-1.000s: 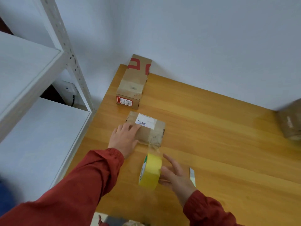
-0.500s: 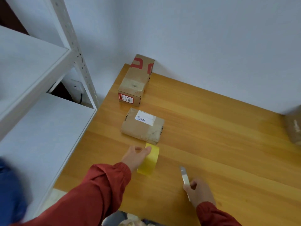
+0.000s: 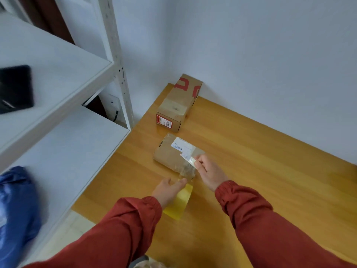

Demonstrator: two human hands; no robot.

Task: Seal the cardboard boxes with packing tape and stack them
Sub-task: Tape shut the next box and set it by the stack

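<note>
Wooden table (image 3: 251, 161): left hand (image 3: 168, 192) grips the tape roll (image 3: 179, 204), right hand (image 3: 209, 172) pinches the clear strip (image 3: 188, 165) above the near box (image 3: 170, 155); pull it taut and centred.

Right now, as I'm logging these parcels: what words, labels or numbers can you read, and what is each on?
No text can be quoted.
Top of the far box: big red marks, cut-off shapes, not readable as words.
End of the far box: red-and-white label, print too small.
On the near box: white label, blue print blurred.
On the yellow tape roll: no text shows.
</note>
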